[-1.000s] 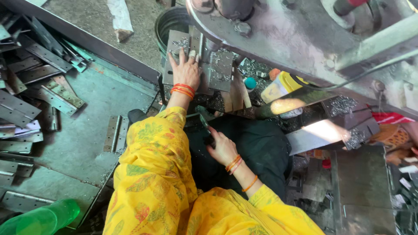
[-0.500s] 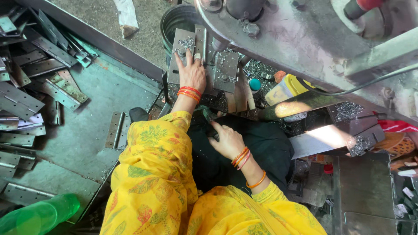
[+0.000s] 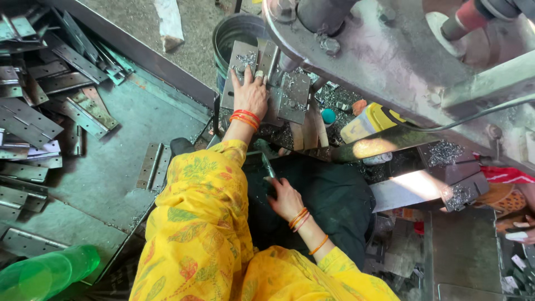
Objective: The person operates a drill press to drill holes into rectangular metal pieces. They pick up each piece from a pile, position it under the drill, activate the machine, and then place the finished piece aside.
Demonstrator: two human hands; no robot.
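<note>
Hands work at a metal press bench, seen from above. Left hand [image 3: 251,92] lies flat, fingers spread, palm down on a grey metal hinge plate [image 3: 239,67] that sits on the machine bed just in front of a dark metal bucket [image 3: 237,33]; red bangles ring the wrist. Right hand [image 3: 284,195] sits lower, near the lap on a dark cloth [image 3: 334,200], fingers curled around a slim dark tool handle [image 3: 267,167] that points up toward the bed. A second hinge plate [image 3: 292,97] stands just beside the left hand, to its right. Metal shavings scatter around the plates. A yellow bottle [image 3: 370,120] lies to the right under the machine arm [image 3: 390,61]. Off to the left, a pile of finished hinges [image 3: 39,106] covers the grey tray [image 3: 106,173], well apart from both hands. A green plastic bottle [image 3: 47,273] rests at the lower left corner.
</note>
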